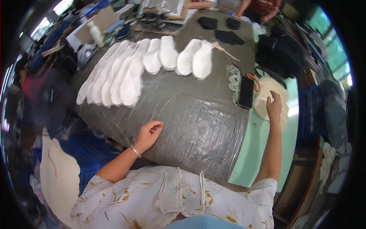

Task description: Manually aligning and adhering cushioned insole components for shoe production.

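My left hand (150, 135), with a bracelet at the wrist, is over the dark tabletop (183, 152) near its front edge. Its fingers are loosely curled, and nothing shows in them. My right hand (274, 108) reaches over overlapping cream insole-shaped pieces (267, 86) on the pale green surface at the right. Its thumb and fingers are apart; whether they touch the top piece is hard to tell. White fluffy insoles (130, 82) lie in an overlapping group at the table's far left, with several more (202, 61) continuing the row rightward.
A black phone (246, 91) lies beside a coil of pale cord (233, 82) and orange-handled scissors (253, 79). Dark cut pieces (228, 37) are at the far end, near another person (263, 9). A blue crate (89, 156) and cream sheets (57, 175) stand left of me.
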A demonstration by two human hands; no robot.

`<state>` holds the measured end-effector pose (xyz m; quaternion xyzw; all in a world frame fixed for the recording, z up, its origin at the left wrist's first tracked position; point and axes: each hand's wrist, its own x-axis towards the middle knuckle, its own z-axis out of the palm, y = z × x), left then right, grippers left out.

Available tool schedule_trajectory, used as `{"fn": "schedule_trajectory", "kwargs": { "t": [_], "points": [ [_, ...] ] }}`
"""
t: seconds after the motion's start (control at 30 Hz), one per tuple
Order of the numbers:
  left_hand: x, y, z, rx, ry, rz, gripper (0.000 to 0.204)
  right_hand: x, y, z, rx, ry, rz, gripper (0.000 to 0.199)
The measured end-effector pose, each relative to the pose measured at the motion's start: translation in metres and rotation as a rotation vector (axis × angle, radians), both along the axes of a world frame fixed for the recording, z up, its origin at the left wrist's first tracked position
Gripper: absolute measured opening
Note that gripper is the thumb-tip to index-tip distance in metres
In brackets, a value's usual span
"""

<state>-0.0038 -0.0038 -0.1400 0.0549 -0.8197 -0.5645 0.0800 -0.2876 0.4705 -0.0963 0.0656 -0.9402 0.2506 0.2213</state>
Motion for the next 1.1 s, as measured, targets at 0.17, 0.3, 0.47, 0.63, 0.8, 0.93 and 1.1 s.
{"fn": "schedule_trajectory", "kwargs": {
  "t": [0.17, 0.3, 0.47, 0.63, 0.8, 0.93, 1.1],
  "points": [
    [0.009, -0.045, 0.010, -0.278, 0.075, 0.219, 0.016, 0.068, -0.207, 0.012, -0.090, -0.121, 0.611, 0.017],
    [0.024, -0.068, 0.004, -0.292, 0.096, 0.330, 0.017, 0.130, -0.354, -0.008, -0.060, 0.113, 0.986, 0.018],
    [0.043, -0.097, 0.003, -0.339, 0.164, 0.425, 0.017, 0.157, -0.471, -0.034, 0.056, 0.131, 1.085, 0.024],
    [0.046, -0.115, 0.018, -0.200, 0.202, 0.428, 0.018, 0.150, -0.509, -0.052, 0.238, 0.185, 1.026, 0.015],
    [0.027, -0.145, 0.011, -0.512, 0.377, 0.398, 0.023, 0.124, -0.525, -0.005, -0.208, -0.021, 0.835, 0.012],
    [0.003, -0.157, 0.016, -0.589, 0.394, 0.386, 0.030, 0.085, -0.533, 0.028, -0.371, -0.313, 0.724, 0.020],
    [-0.023, -0.171, 0.025, -0.733, 0.470, 0.562, 0.033, 0.087, -0.539, 0.048, -0.257, -0.593, 0.758, 0.021]
  ]
}}
